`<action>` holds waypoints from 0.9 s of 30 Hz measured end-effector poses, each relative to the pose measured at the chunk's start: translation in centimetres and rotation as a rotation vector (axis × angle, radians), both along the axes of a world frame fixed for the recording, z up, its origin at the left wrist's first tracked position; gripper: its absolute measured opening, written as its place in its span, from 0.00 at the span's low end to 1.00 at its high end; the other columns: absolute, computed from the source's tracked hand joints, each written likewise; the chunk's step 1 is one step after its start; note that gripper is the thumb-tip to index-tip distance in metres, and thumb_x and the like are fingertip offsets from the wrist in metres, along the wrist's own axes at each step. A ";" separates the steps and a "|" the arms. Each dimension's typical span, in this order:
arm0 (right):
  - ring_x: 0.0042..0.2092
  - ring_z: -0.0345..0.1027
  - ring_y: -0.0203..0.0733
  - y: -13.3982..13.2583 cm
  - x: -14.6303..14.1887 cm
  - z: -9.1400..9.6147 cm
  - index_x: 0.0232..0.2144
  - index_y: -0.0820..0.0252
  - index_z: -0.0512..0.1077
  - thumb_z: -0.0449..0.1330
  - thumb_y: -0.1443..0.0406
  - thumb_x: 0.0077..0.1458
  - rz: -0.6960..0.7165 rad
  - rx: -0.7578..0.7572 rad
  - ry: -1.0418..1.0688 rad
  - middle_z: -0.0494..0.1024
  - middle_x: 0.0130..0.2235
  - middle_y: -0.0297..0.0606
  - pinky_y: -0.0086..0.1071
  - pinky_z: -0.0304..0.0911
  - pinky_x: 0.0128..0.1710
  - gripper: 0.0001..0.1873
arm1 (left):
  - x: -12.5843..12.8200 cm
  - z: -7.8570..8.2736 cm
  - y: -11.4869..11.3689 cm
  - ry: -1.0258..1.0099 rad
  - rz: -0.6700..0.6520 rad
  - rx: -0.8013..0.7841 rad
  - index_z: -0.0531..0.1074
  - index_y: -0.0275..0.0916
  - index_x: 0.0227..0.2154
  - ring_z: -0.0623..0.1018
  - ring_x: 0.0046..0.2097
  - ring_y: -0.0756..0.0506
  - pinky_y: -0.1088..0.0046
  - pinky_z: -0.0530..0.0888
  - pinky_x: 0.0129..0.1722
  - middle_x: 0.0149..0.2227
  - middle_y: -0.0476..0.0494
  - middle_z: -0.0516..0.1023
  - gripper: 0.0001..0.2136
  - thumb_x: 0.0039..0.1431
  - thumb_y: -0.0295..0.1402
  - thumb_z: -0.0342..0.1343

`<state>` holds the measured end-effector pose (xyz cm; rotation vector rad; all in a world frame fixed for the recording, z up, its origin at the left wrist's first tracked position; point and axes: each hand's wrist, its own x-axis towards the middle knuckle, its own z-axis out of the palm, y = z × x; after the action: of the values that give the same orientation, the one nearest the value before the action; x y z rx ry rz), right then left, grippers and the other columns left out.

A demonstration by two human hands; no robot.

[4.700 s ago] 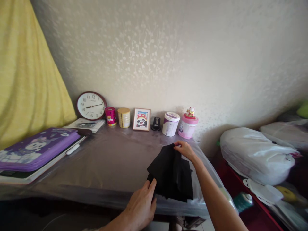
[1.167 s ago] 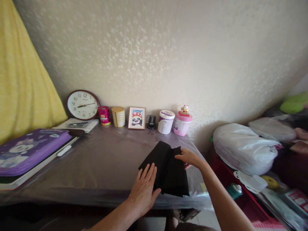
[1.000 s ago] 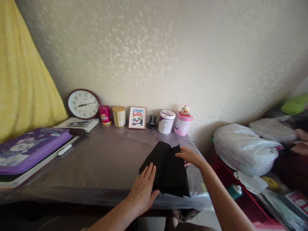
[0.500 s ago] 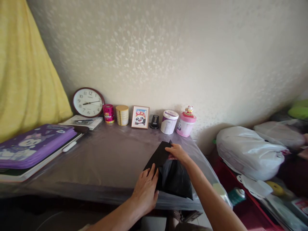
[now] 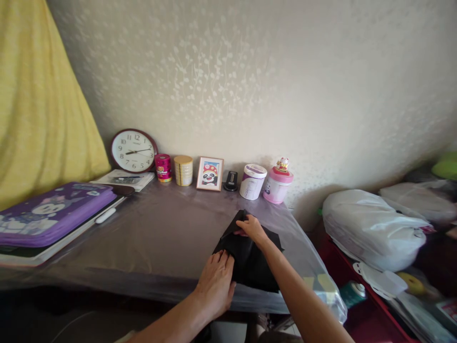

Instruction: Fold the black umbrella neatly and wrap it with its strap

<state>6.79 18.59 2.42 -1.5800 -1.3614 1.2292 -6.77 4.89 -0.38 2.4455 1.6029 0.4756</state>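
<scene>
A black cloth [image 5: 252, 264] lies folded on the right part of a table [image 5: 157, 238] covered with clear plastic sheeting. My left hand [image 5: 215, 281] rests flat on the cloth's near left corner, fingers stretched out and pressing it down. My right hand [image 5: 252, 227] is at the far edge of the cloth, its fingers pinched on a fold that it has brought over to the left.
Along the wall stand a clock [image 5: 134, 150], a red tin [image 5: 163, 167], a yellow tin [image 5: 183, 170], a framed panda picture [image 5: 210, 174], a white jar [image 5: 253, 181] and a pink jar [image 5: 278, 185]. A purple case [image 5: 50, 214] lies at left. White plastic bags [image 5: 371, 226] are piled at right.
My right hand lifted the right half of the cloth and carried it left over the rest, making the cloth narrower. My left hand stayed pressed on the near corner.
</scene>
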 end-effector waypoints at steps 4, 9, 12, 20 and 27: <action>0.28 0.76 0.40 0.3 0.2 -0.3 0.49 0.68 0.59 0.60 0.67 0.51 0.026 0.005 -0.020 0.78 0.38 0.47 0.23 0.67 0.21 0.23 | 0.0 1.4 -0.8 0.020 0.033 0.058 0.63 0.32 0.49 0.67 0.50 0.38 0.58 0.65 0.50 0.49 0.34 0.68 0.19 0.54 0.31 0.47; 0.28 0.76 0.40 0.5 0.2 -0.7 0.50 0.70 0.57 0.59 0.67 0.51 0.029 0.018 -0.048 0.78 0.39 0.49 0.23 0.67 0.21 0.25 | 0.6 4.2 -1.4 -0.029 -0.079 0.166 0.67 0.39 0.33 0.68 0.39 0.44 0.63 0.68 0.40 0.36 0.43 0.68 0.10 0.59 0.29 0.40; 0.28 0.76 0.40 0.5 0.3 -0.9 0.50 0.70 0.56 0.58 0.65 0.52 0.050 0.040 -0.086 0.79 0.37 0.49 0.24 0.67 0.22 0.25 | 1.1 4.3 -0.9 -0.056 -0.155 0.214 0.67 0.39 0.36 0.69 0.42 0.44 0.63 0.68 0.44 0.39 0.43 0.69 0.10 0.60 0.28 0.40; 0.31 0.75 0.36 0.4 0.8 -1.1 0.39 0.62 0.70 0.54 0.65 0.54 0.221 0.201 -0.335 0.79 0.28 0.35 0.26 0.66 0.31 0.10 | 1.4 -0.1 2.0 -0.050 -0.161 0.247 0.59 0.34 0.55 0.55 0.63 0.40 0.57 0.55 0.60 0.61 0.36 0.58 0.22 0.59 0.36 0.45; 0.33 0.72 0.36 -2.0 0.8 -0.5 0.33 0.57 0.74 0.52 0.65 0.56 0.402 0.555 -0.528 0.79 0.31 0.33 0.27 0.63 0.35 0.10 | 1.8 -1.6 2.0 0.013 -0.035 0.092 0.51 0.29 0.59 0.53 0.63 0.38 0.57 0.59 0.59 0.63 0.32 0.50 0.27 0.59 0.36 0.44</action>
<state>7.63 16.57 1.96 -1.2981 -2.2099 0.5489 -5.00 6.92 -1.99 2.5435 1.5740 0.5406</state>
